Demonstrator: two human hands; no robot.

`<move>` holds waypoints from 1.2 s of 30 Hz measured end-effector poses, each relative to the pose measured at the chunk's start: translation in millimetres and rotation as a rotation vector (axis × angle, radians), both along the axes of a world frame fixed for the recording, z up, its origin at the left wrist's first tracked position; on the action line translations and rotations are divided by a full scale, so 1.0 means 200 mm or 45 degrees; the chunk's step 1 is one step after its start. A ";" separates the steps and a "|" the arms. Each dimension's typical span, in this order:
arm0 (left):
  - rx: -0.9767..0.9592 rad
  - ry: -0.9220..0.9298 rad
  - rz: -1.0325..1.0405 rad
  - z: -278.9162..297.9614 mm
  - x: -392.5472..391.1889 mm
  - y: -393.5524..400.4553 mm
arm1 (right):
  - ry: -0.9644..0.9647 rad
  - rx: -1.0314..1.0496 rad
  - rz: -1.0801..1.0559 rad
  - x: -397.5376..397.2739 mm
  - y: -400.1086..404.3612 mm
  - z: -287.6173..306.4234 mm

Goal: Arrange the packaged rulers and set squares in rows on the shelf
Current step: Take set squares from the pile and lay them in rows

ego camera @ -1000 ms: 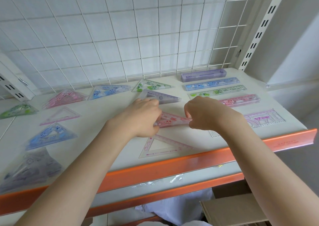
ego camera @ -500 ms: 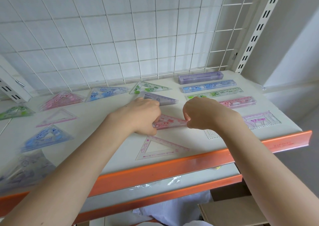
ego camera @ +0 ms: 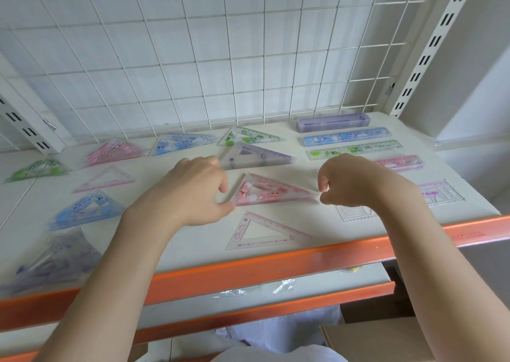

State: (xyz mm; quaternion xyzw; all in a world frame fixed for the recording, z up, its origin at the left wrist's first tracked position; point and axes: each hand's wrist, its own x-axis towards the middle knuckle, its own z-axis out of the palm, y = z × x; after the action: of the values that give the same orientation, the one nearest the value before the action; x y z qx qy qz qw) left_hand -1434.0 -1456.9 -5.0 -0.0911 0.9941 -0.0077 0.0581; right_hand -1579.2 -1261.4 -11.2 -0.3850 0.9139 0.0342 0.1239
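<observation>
A pink packaged set square [ego camera: 271, 192] lies flat on the white shelf [ego camera: 171, 240], in the middle. My left hand [ego camera: 197, 193] holds its short left side between thumb and forefinger. My right hand [ego camera: 356, 182], fingers curled, pinches its pointed right tip. Behind it lie a purple set square [ego camera: 256, 157] and a green one [ego camera: 248, 138]; a clear pink-printed one [ego camera: 265, 232] lies in front. At the right, a purple ruler box [ego camera: 332, 122], blue ruler [ego camera: 346, 136], green ruler [ego camera: 353, 150] and pink ruler [ego camera: 400, 162] lie in a column.
More packaged set squares lie spread on the left: pink [ego camera: 113, 151], blue [ego camera: 179, 143], green [ego camera: 36, 168], blue [ego camera: 85, 207], purple [ego camera: 55, 259]. A clear stencil ruler [ego camera: 441, 193] lies at the right front. A wire grid [ego camera: 220, 58] backs the shelf; an orange rail [ego camera: 276, 265] edges its front.
My hands have drawn apart toward the two ends of the pink set square, so most of it now shows. The view has tilted slightly.
</observation>
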 end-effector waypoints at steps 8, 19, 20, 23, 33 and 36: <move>0.088 -0.012 0.190 -0.10 0.09 0.03 | 0.052 -0.044 -0.041 0.02 0.02 -0.03; 0.084 0.071 0.204 -0.11 0.06 0.06 | 0.095 -0.033 -0.019 0.03 -0.01 -0.04; 0.091 0.069 0.213 -0.11 0.06 0.06 | 0.099 -0.026 -0.019 0.03 -0.01 -0.04; 0.115 0.079 0.227 -0.12 0.07 0.07 | 0.120 -0.016 -0.014 0.04 -0.02 -0.04; 0.164 0.083 0.270 -0.12 0.06 0.06 | 0.148 0.004 -0.011 0.04 -0.03 -0.04; 0.148 0.072 0.273 -0.12 0.05 0.06 | 0.139 0.008 -0.010 0.03 -0.02 -0.04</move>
State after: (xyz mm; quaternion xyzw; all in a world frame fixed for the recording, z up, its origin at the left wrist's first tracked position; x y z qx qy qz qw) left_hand -1423.1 -1445.6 -28.9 -0.1934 0.9787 0.0585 0.0357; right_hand -1573.6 -1265.6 -19.8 -0.3788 0.9206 0.0576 0.0753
